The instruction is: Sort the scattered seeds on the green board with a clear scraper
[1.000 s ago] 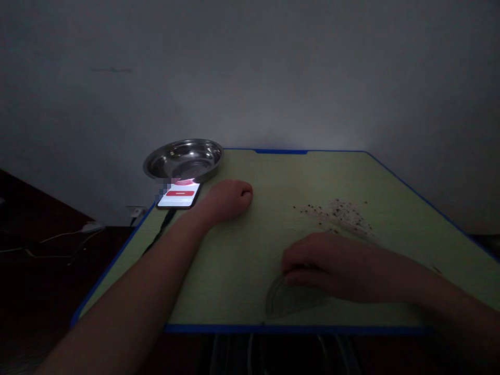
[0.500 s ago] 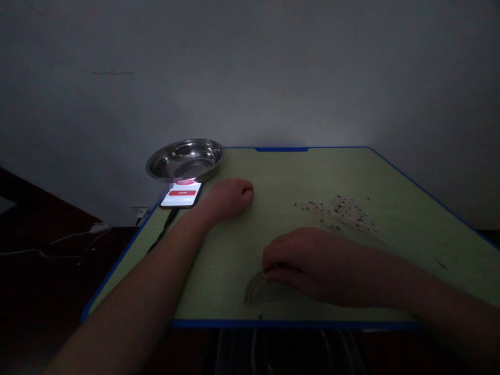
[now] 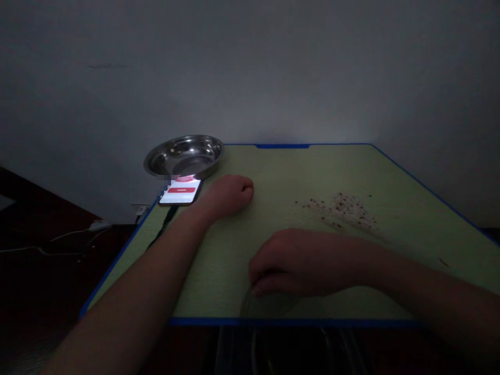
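Observation:
My left hand (image 3: 231,195) rests on the table in a loose fist, with nothing showing between its fingers. My right hand (image 3: 285,263) is closed near the table's front edge, pinching the upper edge of a clear, half-round plastic piece that looks like a protractor (image 3: 250,304). The protractor is blurred and faint against the table and reaches the blue front edge. Beyond my right wrist lies a scattered heap of pale grains mixed with dark beans or seeds (image 3: 349,208).
The light green table (image 3: 273,169) has a blue rim. At its back left sit a steel basin (image 3: 187,156) and a lit phone (image 3: 179,191) with a dark strap (image 3: 164,224). Below the front edge is a dark container (image 3: 291,351). A small dark sliver (image 3: 444,262) lies at right.
My right hand has slid left with the protractor, which has come to the front edge. My left hand stays where it was. The view has shifted slightly.

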The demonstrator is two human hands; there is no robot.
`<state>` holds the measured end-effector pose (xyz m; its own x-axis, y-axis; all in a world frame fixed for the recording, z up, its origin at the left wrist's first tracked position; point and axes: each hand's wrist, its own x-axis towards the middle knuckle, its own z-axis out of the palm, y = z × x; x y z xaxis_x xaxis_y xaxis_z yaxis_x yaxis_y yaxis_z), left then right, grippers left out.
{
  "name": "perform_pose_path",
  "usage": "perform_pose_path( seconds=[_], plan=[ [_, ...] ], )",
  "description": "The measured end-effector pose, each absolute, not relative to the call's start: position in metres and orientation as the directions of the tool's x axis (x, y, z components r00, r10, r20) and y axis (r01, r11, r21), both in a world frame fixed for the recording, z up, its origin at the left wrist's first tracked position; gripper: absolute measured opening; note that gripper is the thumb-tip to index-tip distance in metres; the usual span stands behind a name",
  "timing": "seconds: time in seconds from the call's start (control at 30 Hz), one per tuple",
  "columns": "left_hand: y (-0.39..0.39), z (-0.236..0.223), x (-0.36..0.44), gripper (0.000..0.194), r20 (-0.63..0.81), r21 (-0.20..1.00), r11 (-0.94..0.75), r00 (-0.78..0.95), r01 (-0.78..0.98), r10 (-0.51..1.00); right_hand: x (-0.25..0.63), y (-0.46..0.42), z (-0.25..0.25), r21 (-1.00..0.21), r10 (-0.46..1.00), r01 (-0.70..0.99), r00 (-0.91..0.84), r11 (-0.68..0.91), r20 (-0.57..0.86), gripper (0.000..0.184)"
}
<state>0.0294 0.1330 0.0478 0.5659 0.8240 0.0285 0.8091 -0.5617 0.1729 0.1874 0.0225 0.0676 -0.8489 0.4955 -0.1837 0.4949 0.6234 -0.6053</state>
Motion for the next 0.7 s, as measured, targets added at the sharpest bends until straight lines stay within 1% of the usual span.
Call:
perform_pose_path(
  seconds=[0.1, 0.17, 0.23, 0.3, 0.33, 0.4, 0.47, 0.5, 0.53, 0.6, 0.7],
  plan=[
    [0.133, 0.048, 0.029, 0.031, 0.033, 0.168, -0.559, 0.562, 0.812, 0.827, 0.193, 0.014, 0.07, -0.622, 0.499, 0.51, -0.84, 0.594, -0.212, 0.023],
    [0.133, 0.047, 0.029, 0.031, 0.031, 0.167, -0.556, 0.559, 0.814, 0.828, 0.2, 0.005, 0.073, -0.63, 0.531, 0.544, -0.814, 0.554, -0.236, 0.022],
    [0.134, 0.047, 0.029, 0.031, 0.03, 0.171, -0.562, 0.566, 0.809, 0.824, 0.213, -0.003, 0.078, -0.63, 0.599, 0.584, -0.768, 0.512, -0.226, 0.019],
    [0.135, 0.048, 0.028, 0.03, 0.036, 0.183, -0.574, 0.578, 0.798, 0.815, 0.234, -0.009, 0.083, -0.624, 0.714, 0.629, -0.682, 0.463, -0.158, 0.02],
    [0.136, 0.048, 0.028, 0.029, 0.042, 0.187, -0.576, 0.58, 0.796, 0.814, 0.248, -0.011, 0.085, -0.622, 0.782, 0.653, -0.615, 0.432, -0.103, 0.022],
    [0.137, 0.048, 0.027, 0.029, 0.033, 0.18, -0.559, 0.563, 0.81, 0.826, 0.281, -0.016, 0.088, -0.609, 0.909, 0.717, -0.418, 0.339, 0.014, 0.025],
    [0.138, 0.048, 0.027, 0.029, 0.027, 0.18, -0.557, 0.562, 0.811, 0.826, 0.316, -0.02, 0.089, -0.621, 0.974, 0.751, -0.192, 0.225, 0.122, 0.023],
    [0.138, 0.049, 0.026, 0.029, 0.031, 0.176, -0.559, 0.563, 0.81, 0.826, 0.333, -0.023, 0.088, -0.634, 0.987, 0.759, -0.068, 0.147, 0.149, 0.024],
    [0.138, 0.049, 0.026, 0.029, 0.03, 0.174, -0.561, 0.565, 0.81, 0.825, 0.348, -0.025, 0.086, -0.65, 0.987, 0.756, 0.033, 0.077, 0.156, 0.025],
    [0.139, 0.049, 0.026, 0.03, 0.022, 0.182, -0.564, 0.57, 0.805, 0.821, 0.371, -0.028, 0.081, -0.653, 0.976, 0.756, 0.168, -0.038, 0.139, 0.028],
    [0.14, 0.05, 0.025, 0.029, 0.014, 0.198, -0.565, 0.574, 0.801, 0.819, 0.388, -0.024, 0.071, -0.647, 0.973, 0.753, 0.22, -0.123, 0.071, 0.029]
  ],
)
